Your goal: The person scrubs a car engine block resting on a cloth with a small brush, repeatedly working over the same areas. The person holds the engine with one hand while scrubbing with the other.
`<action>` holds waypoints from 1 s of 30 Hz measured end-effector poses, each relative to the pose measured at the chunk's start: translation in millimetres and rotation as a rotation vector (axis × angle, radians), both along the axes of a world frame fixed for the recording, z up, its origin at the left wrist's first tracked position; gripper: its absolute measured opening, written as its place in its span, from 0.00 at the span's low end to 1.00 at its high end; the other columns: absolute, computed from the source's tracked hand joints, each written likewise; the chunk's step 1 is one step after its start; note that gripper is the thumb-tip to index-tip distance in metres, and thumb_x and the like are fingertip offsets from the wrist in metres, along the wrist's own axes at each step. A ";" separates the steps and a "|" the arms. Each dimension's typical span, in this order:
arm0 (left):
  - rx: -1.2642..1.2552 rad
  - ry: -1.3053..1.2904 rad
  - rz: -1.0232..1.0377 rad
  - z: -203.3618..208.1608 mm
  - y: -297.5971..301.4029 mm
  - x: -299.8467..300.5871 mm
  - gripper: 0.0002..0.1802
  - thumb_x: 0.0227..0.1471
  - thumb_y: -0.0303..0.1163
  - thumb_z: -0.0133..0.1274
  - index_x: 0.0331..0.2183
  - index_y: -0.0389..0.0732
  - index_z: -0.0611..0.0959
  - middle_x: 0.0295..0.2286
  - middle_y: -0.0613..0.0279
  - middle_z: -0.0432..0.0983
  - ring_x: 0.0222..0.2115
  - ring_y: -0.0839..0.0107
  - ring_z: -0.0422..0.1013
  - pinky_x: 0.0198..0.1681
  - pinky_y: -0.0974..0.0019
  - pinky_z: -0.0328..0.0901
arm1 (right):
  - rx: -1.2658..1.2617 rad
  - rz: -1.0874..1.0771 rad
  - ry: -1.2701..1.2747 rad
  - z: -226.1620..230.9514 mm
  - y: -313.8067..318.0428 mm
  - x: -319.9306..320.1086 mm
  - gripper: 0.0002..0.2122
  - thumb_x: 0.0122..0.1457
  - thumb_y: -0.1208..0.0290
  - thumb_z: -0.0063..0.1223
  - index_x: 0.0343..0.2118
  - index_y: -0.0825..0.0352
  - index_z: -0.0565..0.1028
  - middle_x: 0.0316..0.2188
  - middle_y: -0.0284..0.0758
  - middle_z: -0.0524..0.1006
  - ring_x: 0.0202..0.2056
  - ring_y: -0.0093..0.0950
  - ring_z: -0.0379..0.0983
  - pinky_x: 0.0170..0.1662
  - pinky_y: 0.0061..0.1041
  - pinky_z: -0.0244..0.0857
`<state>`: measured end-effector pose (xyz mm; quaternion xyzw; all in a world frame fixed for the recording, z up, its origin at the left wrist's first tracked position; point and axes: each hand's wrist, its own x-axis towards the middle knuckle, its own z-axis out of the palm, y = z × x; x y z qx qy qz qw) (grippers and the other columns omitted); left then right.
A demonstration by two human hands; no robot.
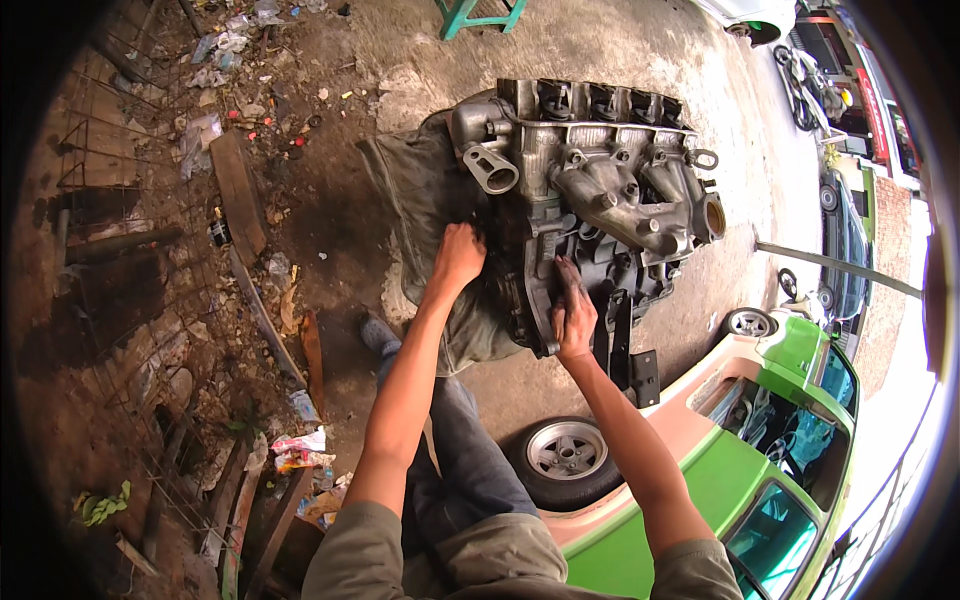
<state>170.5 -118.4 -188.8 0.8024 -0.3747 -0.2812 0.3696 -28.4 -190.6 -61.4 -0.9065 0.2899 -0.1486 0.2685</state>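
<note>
A greasy car engine (pixel 600 185) stands in front of me, with a light metal cylinder head and manifold above a dark block (pixel 540 270). Close to the block's left face, my left hand (pixel 462 258) is closed, its fingertips turned away from view, so whatever it may grip is hidden. My right hand (pixel 574 312) lies against the block's near side with its blackened fingers stretched out, holding nothing. A metal bracket (pixel 490 168) with an oval opening juts out above my left hand. Below the manifold, a dark flat bracket (pixel 640 375) hangs beside my right wrist.
A dirty grey-green cloth (pixel 410 190) lies under the engine. Rubbish and boards (pixel 238 190) cover the ground at left. A green-and-pink vehicle (pixel 640 500) and its wheel (pixel 566 455) stand close at right. A green stool (pixel 480 15) is at the far edge.
</note>
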 end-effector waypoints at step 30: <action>-0.038 0.026 0.233 31.4 3.8 -8.4 0.11 0.51 0.24 0.49 0.23 0.27 0.80 0.29 0.33 0.76 0.33 0.36 0.72 0.37 0.45 0.66 | 0.024 0.003 0.053 0.5 -1.5 -1.8 0.32 0.49 0.76 0.41 0.63 0.67 0.64 0.60 0.47 0.68 0.58 0.47 0.67 0.57 0.37 0.65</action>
